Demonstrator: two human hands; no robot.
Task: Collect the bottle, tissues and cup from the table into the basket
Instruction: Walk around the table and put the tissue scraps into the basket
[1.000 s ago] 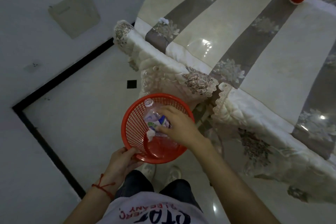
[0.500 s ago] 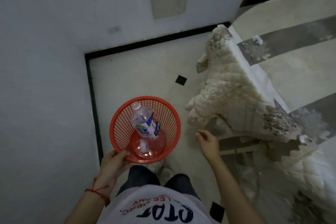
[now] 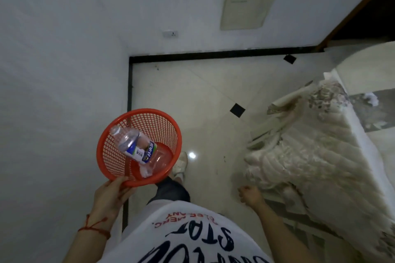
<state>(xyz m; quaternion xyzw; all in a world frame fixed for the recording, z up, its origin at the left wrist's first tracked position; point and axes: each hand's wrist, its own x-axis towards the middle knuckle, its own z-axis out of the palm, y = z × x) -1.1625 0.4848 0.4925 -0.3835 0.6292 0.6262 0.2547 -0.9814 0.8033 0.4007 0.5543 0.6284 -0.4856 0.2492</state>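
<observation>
My left hand (image 3: 111, 195) grips the near rim of the red mesh basket (image 3: 164, 124) and holds it above the floor. Inside the basket a clear plastic bottle (image 3: 133, 145) with a blue and white label lies tilted, cap up to the left. A crumpled white tissue (image 3: 145, 172) lies at the basket's bottom beside it. My right hand (image 3: 250, 195) hangs at my side with fingers loosely curled, holding nothing, next to the hanging tablecloth. Another white tissue (image 3: 222, 99) sits on the table (image 3: 380, 66) near its edge at the right. The cup is out of view.
A thick quilted tablecloth (image 3: 299, 151) drapes off the table corner at the right. White walls meet in a corner at the left and back, with a black floor border (image 3: 213, 55). My shoe (image 3: 180, 162) stands on the pale tiled floor under the basket.
My right hand let go of the bottle in the basket and dropped to my side. My view turned left, away from the table, so the red cup left the frame.
</observation>
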